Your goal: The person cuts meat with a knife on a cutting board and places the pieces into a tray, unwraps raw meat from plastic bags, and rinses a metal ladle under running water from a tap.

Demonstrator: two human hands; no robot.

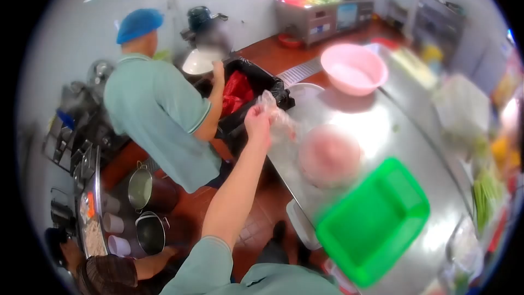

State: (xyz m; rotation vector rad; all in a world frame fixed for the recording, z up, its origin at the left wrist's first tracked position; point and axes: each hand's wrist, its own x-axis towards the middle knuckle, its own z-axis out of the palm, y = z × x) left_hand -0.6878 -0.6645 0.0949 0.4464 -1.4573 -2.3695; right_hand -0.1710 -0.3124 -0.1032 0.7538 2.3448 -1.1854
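Observation:
My left hand (257, 124) is stretched out over the left edge of the steel table (436, 207), its fingers closed on a crumpled clear plastic bag (273, 113). The bag hangs toward the table, beside the black-lined bin. Right of the bag sits a round, blurred mass of pinkish food (330, 155); whether a bowl or bag holds it is unclear. Nearer to me is an empty green plastic basin (376, 224). A pink basin (353, 69) stands farther back. My right hand is out of view.
A co-worker in a blue cap (158, 98) stands at the left, holding a white bowl (202, 61) near a bin with a black liner and red bag (236, 93). Another person (106, 273) is at lower left, near metal pots (150, 233). Green vegetables (484, 196) lie at right.

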